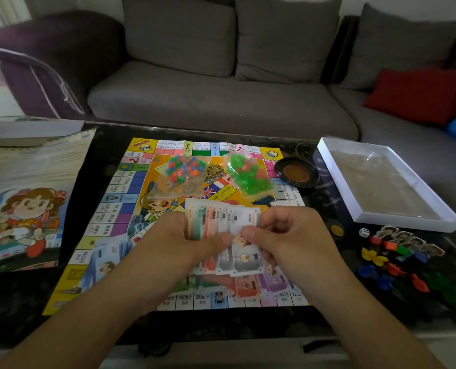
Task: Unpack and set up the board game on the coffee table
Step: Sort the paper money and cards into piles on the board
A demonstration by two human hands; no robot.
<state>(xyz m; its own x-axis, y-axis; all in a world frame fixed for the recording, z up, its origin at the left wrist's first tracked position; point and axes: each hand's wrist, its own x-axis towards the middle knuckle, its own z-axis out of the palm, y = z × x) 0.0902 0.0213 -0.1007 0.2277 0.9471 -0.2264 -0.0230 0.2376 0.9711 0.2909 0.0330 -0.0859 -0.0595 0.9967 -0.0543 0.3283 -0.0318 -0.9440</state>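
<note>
1. I see the game board (131, 209) already unfolded flat at the centre of the frame on the dark desk (320, 209), so that step looks done.
2. Just above the board's lower half, my left hand (173, 243) grips a fanned stack of paper money (221, 222), fingers curled around its left edge and thumb pressed across the front. My right hand (282, 235) pinches the front note at its right side. I judge the money is being sorted by value, with more notes lying loose on the board's lower edge (250, 284).
3. Two sealed bags of plastic pieces rest on the board's upper middle: a mixed-colour bag (181, 177) and a green bag (248, 174). Neither looks opened, so that remains.
4. At lower right, coloured pawns and character cut-outs (397, 251) lie in a heap beside a die (364, 232), not yet placed.
5. The white box tray (397, 222) at right looks emptied; the printed box lid (24, 203) lies at left.
6. A dark round dish (296, 173) sits just beside the board's upper right corner.
</note>
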